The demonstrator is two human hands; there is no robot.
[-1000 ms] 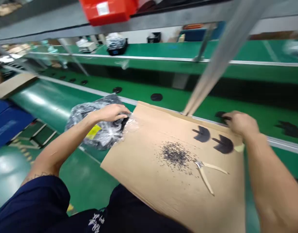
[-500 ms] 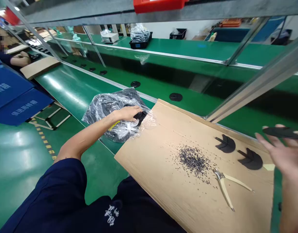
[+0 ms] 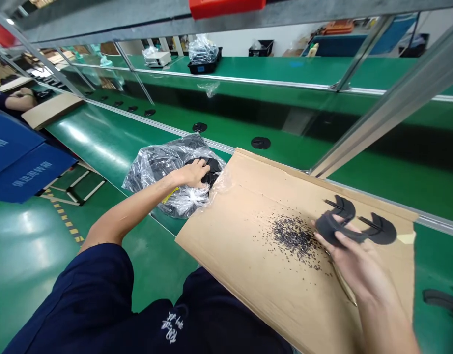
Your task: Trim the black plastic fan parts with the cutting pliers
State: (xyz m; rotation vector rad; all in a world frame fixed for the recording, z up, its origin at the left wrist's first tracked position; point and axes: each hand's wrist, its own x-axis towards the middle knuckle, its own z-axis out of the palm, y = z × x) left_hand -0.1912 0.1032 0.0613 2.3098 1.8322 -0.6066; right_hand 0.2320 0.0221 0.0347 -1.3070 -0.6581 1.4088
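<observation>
My left hand (image 3: 194,173) reaches into the mouth of a clear plastic bag (image 3: 147,164), its fingers curled over a black part (image 3: 213,167) inside. Between the fingers and thumb of my right hand (image 3: 353,260) is a curved black part (image 3: 327,227), held above the cardboard sheet (image 3: 241,211). Just behind it lie two rounded black pieces with thin stems, one (image 3: 344,205) and another (image 3: 384,230). Cream-handled nippers (image 3: 345,284) rest under my right hand, mostly hidden. A pile of tiny black bits (image 3: 293,236) is spread left of that hand.
Black parts (image 3: 261,142) sit spaced along the green surface (image 3: 226,113) behind a metal rail. More black pieces (image 3: 442,299) lie at the right edge. A slanted metal post (image 3: 377,108) rises behind the cardboard. Blue boxes (image 3: 31,172) and a co-worker's arm (image 3: 22,101) are at left.
My right hand has come in from the right edge to above the cardboard with the curved black part, now covering the nippers. My left hand stays at the bag; its fingers have shifted slightly.
</observation>
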